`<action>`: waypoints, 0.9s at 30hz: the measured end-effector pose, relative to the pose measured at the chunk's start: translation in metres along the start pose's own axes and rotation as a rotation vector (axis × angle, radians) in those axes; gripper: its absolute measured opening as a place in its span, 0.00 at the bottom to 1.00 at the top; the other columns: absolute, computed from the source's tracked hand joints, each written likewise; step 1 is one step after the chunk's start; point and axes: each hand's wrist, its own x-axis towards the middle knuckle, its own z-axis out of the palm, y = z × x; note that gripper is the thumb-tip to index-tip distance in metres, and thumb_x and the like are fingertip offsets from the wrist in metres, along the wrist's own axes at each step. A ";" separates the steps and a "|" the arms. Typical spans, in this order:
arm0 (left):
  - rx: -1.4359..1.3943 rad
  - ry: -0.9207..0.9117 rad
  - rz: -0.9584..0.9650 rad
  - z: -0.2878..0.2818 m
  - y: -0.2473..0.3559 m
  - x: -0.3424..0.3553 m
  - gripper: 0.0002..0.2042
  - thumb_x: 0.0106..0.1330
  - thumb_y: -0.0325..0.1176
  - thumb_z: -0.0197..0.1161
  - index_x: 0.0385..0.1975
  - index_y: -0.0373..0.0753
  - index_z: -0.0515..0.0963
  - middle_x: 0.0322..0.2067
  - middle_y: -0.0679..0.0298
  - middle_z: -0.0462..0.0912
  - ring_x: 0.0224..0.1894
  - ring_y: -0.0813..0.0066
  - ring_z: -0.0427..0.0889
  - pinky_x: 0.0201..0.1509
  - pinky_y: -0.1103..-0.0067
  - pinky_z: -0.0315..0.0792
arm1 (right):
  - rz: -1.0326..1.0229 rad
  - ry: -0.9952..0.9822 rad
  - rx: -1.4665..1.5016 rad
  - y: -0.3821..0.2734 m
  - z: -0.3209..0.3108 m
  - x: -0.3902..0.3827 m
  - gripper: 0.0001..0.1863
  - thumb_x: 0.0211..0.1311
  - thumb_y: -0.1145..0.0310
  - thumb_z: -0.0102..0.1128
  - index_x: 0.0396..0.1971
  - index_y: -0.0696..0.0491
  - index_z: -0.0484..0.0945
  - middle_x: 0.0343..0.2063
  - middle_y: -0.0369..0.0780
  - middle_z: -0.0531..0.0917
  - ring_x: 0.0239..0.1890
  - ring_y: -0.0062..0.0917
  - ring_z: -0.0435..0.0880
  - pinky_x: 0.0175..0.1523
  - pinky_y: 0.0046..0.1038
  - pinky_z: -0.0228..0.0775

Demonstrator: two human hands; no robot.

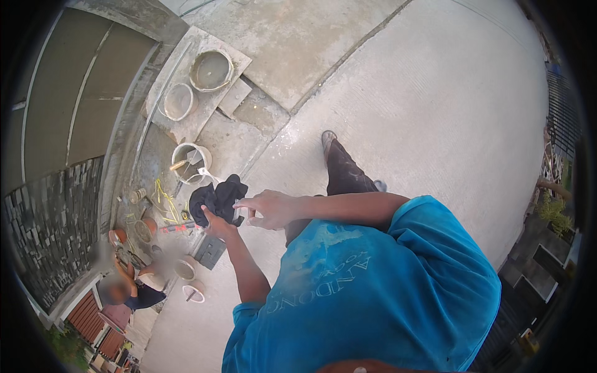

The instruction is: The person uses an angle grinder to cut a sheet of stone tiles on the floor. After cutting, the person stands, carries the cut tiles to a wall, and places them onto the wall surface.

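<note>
A bunched black cloth (217,198) is gripped in my left hand (217,225), its thumb lying over the near edge. Its folds hide what kind of item it is. My right hand (272,209) comes in from the right with the index finger stretched out to the cloth's right edge and the other fingers partly curled. A small pale patch shows by that fingertip, too small to make out. Just beyond the cloth stands a bucket (176,155) with a wooden-handled trowel (186,162) lying across it.
Two buckets of grey material, one large (211,70) and one smaller (179,102), stand on a board at the upper left. A yellow cord (165,200), a dark grey block (210,250) and small pots (185,268) lie left of me. Another person (146,296) is at the lower left.
</note>
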 end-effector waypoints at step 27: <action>0.501 -0.463 0.331 1.771 0.858 -0.638 0.41 0.75 0.66 0.42 0.62 0.29 0.76 0.57 0.41 0.81 0.61 0.45 0.79 0.66 0.63 0.69 | 1.137 1.343 0.532 0.367 -1.944 -0.220 0.24 0.70 0.55 0.62 0.54 0.60 0.77 0.33 0.42 0.87 0.31 0.26 0.85 0.33 0.29 0.77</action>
